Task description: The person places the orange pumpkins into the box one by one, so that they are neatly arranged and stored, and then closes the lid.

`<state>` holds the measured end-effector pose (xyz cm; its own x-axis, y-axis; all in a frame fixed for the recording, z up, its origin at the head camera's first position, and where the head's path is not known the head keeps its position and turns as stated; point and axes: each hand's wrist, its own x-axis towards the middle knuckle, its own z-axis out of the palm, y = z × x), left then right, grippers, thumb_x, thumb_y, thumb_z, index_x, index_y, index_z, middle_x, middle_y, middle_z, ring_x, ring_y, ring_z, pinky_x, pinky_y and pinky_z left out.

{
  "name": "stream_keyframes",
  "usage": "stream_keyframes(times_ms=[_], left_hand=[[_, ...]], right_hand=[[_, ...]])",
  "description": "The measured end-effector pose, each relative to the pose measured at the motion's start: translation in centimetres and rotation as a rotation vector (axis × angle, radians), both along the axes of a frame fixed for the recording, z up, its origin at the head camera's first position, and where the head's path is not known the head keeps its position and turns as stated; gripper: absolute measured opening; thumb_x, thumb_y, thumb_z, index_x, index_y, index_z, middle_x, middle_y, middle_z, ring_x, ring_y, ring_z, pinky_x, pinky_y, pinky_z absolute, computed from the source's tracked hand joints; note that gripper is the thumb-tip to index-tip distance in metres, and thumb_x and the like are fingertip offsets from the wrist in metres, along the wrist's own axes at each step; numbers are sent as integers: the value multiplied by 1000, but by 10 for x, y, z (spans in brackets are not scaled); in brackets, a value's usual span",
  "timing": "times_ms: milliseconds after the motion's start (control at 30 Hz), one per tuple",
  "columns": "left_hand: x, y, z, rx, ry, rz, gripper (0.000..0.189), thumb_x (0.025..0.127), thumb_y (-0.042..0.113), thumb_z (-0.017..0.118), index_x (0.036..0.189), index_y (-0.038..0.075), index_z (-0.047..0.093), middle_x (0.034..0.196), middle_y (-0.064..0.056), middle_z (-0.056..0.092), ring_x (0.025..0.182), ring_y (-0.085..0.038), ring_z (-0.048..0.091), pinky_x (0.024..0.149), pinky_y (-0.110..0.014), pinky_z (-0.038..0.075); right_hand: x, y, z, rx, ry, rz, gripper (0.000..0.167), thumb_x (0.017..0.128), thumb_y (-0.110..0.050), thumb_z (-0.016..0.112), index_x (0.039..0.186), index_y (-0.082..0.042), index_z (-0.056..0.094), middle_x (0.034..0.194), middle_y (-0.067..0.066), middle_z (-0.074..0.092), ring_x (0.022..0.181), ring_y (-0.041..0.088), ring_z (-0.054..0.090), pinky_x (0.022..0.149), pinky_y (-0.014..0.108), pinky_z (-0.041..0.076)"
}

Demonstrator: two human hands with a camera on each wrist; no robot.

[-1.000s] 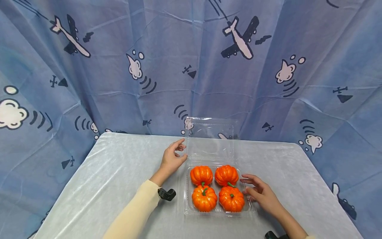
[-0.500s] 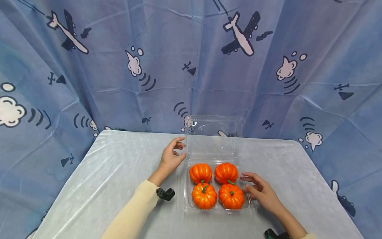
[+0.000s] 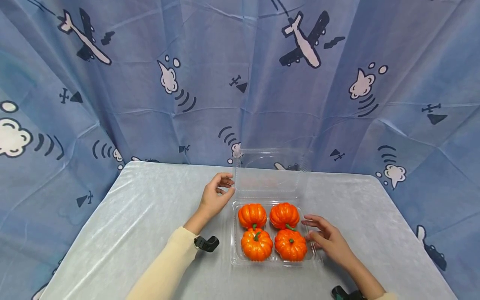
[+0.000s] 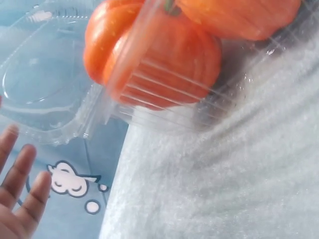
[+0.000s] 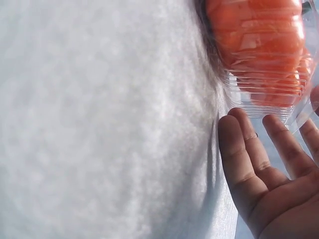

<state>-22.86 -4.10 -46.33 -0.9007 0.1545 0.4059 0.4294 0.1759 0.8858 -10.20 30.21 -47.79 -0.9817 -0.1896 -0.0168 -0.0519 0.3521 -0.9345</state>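
A clear plastic clamshell box (image 3: 236, 263) lies on the table with its hinged lid (image 3: 268, 179) raised at the back. Several small orange pumpkins (image 3: 256, 246) with green stems fill its base in two rows. My left hand (image 3: 215, 198) is beside the lid's left edge, thumb and fingertips right at it; in the left wrist view its fingers (image 4: 25, 164) are spread and loosely extended. Along the base's right side, my right hand (image 3: 330, 241) has its thumb at the rim. Its fingers (image 5: 284, 144) stretch out loosely by the ribbed wall, gripping nothing.
A pale grey cloth covers the table (image 3: 150, 216). Behind hangs a blue curtain (image 3: 202, 83) printed with planes and clouds, close past the table's back edge. A black band (image 3: 207, 243) is on the left wrist, another (image 3: 346, 293) on the right.
The raised lid has changed its tilt slightly, its top edge now looking wider and farther right. The head view has shifted a little. Both hands stay nearly in place.
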Motion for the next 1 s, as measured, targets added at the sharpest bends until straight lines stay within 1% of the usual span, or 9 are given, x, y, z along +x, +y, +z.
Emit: stream_keyframes(times_ms=[100,233,300,367,467,600,800,900,1000], left_hand=[[4,-1,3,-9,-19,-8,27,88,8,65,114,10,62,101,-9,69,89,-19,63,69,-21,49],[11,-3,6,-11,-30,-20,23,92,10,60,115,8,62,104,-11,69,91,-23,63,70,-26,50],[19,-4,16,-19,-48,-29,22,94,7,57,115,3,61,105,-16,68,93,-27,62,70,-26,50],[28,-5,27,-29,-53,-30,22,95,5,54,115,-1,61,105,-19,68,93,-30,62,71,-26,49],[34,-5,29,-36,-77,-25,21,95,3,51,113,-4,61,106,-23,67,94,-33,62,73,-24,48],[31,-4,11,6,-80,-14,21,97,6,48,112,0,62,106,-19,67,98,-30,62,80,-23,49],[41,-3,9,20,-80,-5,20,98,8,46,107,2,63,103,-15,66,95,-21,59,84,-25,49],[47,-2,12,9,-83,-4,20,97,6,45,107,0,62,104,-19,65,96,-22,58,83,-25,48],[57,-4,25,1,-67,-9,21,97,3,43,106,-6,60,104,-23,64,97,-25,58,84,-25,47]], right_hand=[[0,1,-1,-1,7,2,44,97,-8,53,138,2,41,128,25,57,82,11,69,62,34,59],[-1,2,-2,-18,22,17,43,97,-7,52,138,3,41,121,-8,64,82,10,69,62,34,59],[-1,2,-2,-26,32,25,43,98,-6,52,137,4,41,117,-19,62,82,10,70,62,33,59],[-1,2,-2,-27,34,25,43,98,-7,52,137,4,41,117,-21,62,82,10,70,63,34,59],[-1,2,-2,-23,33,19,43,98,-8,53,137,3,41,118,-17,62,82,10,70,63,34,59],[-1,2,-3,-27,38,19,43,97,-8,53,137,3,41,118,-15,63,82,10,70,63,34,59],[0,3,-3,-32,47,31,43,98,-6,51,138,5,40,118,-19,62,83,9,70,63,34,59],[2,3,-2,-24,42,23,43,98,-7,51,138,5,39,117,-21,61,84,9,70,63,34,59],[3,3,-2,-12,40,19,44,98,-8,52,138,4,39,117,-23,61,84,8,70,62,33,58]])
